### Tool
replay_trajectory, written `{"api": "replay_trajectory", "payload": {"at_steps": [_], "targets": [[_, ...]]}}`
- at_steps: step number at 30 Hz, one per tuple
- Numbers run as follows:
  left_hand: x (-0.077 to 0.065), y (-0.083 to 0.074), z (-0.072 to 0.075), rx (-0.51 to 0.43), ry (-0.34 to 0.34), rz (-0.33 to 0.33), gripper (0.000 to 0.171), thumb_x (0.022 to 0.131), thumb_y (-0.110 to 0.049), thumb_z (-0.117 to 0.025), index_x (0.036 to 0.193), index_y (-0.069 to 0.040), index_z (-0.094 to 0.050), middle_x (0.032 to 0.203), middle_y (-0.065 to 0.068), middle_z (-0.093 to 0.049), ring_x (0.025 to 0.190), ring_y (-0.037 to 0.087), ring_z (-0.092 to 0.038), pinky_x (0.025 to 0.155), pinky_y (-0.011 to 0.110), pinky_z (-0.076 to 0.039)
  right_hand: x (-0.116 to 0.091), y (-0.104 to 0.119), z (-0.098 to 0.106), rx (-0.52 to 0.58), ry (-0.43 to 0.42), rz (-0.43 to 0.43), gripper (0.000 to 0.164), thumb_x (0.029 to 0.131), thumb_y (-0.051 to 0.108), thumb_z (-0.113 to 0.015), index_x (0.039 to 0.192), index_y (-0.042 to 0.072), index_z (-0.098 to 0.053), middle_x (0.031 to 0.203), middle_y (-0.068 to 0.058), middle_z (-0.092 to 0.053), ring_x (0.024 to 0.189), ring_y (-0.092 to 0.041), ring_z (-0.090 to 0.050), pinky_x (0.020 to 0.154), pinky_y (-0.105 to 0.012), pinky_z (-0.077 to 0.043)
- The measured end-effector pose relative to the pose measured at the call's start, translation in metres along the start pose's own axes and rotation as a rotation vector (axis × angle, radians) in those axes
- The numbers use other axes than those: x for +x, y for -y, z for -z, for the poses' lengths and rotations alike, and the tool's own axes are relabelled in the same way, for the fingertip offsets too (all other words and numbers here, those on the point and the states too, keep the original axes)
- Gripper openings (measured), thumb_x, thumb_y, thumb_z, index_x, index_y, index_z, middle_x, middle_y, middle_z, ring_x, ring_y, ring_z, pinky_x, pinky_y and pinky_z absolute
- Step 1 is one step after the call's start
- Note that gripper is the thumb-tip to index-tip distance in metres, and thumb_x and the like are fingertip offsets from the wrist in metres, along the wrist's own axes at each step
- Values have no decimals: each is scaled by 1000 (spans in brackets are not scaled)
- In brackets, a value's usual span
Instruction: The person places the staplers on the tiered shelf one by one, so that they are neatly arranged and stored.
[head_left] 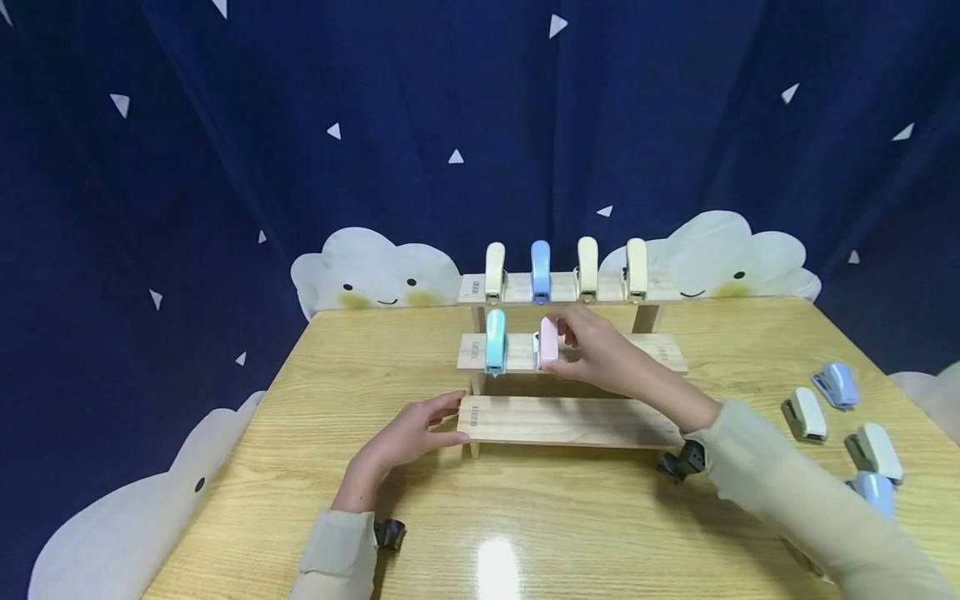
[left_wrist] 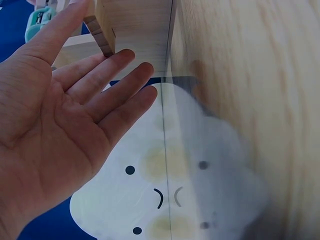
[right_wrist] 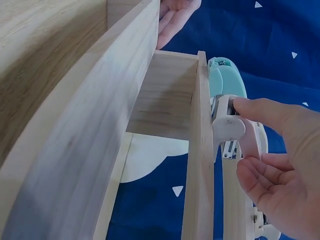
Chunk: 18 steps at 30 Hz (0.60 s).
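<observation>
1. The left hand (head_left: 414, 430), fingers loosely spread, is at the left end of the wooden rack (head_left: 570, 421).
2. The right hand (head_left: 600, 353) pinches the pink stapler (head_left: 549, 343) at the middle tier (head_left: 519, 353); uneven release could topple it.
3. Lifting carelessly might bump the blue stapler (head_left: 541, 271) above.

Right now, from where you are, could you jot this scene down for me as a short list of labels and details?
Right hand: pinches a pink stapler at the middle shelf
Left hand: at the left end of the bottom shelf, fingers loosely extended
Top shelf, left to right: cream stapler, blue stapler, two more cream staplers
Beside the pink one: teal stapler
Table, right side: blue staplers, white staplers
Backdrop: dark blue curtain
</observation>
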<state>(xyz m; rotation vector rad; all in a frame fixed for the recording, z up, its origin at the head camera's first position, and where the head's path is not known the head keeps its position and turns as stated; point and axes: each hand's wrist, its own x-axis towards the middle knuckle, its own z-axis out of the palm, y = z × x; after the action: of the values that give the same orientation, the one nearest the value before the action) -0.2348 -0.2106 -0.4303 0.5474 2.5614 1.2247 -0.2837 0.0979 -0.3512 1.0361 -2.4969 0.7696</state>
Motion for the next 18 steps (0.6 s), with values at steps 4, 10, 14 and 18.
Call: {"api": "replay_trajectory", "payload": {"at_steps": [4,10,14,18], "targets": [[0,1,0,3,3,-3,76,89,-35,-71,151,-10,-36,149,14,-49,137,34,-48,116,49,-39,4,0,-2,-9,14,10,62,76,20,-84,125,-4,-55,97,-11,-59,87,-23,-56,72,-32,-52],[-1,-1,0,0,6,-5,76,89,-33,-71,152,-9,-36,149,14,-48,137,35,-48,116,49,-39,8,0,-3,-32,12,49,58,77,21,-83,122,-6,-56,95,-12,-60,85,-21,-56,71,-32,-53],[-1,-3,1,-5,5,-6,76,89,-32,-71,152,-8,-36,149,15,-48,137,35,-48,116,49,-39,8,-1,-4,-39,19,46,57,78,22,-83,121,-5,-57,94,-11,-60,83,-20,-55,70,-31,-51],[-2,-3,1,-9,7,-1,76,89,-33,-71,152,-8,-35,149,15,-48,137,35,-48,116,49,-39,9,-3,-5,-41,29,49,57,78,23,-83,121,-5,-57,94,-11,-59,83,-19,-54,70,-31,-50]]}}
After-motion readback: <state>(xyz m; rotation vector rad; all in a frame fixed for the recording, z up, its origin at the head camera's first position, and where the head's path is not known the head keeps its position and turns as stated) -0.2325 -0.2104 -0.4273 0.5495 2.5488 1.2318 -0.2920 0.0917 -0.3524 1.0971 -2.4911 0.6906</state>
